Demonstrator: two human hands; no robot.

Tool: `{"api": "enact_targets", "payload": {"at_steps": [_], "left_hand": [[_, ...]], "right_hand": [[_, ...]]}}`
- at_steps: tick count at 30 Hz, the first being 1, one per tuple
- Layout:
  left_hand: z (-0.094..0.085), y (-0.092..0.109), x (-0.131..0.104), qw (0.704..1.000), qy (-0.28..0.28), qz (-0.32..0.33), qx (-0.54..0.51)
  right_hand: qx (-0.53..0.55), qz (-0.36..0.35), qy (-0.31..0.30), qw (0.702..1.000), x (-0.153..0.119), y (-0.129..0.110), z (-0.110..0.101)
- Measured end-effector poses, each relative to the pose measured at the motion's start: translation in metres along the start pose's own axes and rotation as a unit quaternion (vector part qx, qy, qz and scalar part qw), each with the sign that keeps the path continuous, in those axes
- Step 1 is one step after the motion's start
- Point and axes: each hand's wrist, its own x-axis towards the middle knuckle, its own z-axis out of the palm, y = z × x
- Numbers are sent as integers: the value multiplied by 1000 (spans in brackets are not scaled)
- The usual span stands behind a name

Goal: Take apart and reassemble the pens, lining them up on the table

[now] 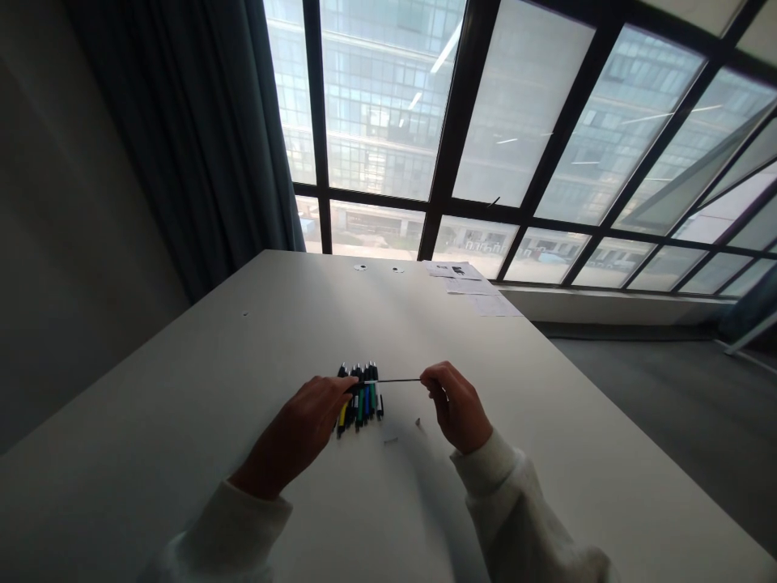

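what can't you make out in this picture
All in the head view:
- Exact number of pens: the left hand covers part of the row.
- Left end of the thin dark rod: lost at the left hand against the pens.
- Rod's right tip: hidden by the right hand.
- Print on the papers: too small.
- The two small pieces: too small to identify.
- Sleeves: cut off by the bottom edge.

The left forearm point(236, 522) and right forearm point(515, 502) angle inward from below. The left hand point(309, 417) reaches forward, back uppermost, fingers extended; the right hand point(460, 409) curls inward opposite it, fingertips pinched together.
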Motion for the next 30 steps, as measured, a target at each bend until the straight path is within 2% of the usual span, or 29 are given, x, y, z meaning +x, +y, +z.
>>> {"api": "enact_targets", "payload": {"at_steps": [8,16,19,23,30], "left_hand": [[0,-5,-3,1000,2,7,26],[0,2,3,998,-7,28,50],[3,10,6,999,-9,35,34],[8,18,8,999,-20,36,6],[12,18,7,999,-30,28,-15]], "right_hand": [[-6,7,-11,1000,0,3,1],[-21,-23,-42,999,0,-4,5],[3,-27,-68,997,-2,-10,13],[32,-20,-66,997,-7,-16,24],[42,-13,-62,997,-10,-20,27]]}}
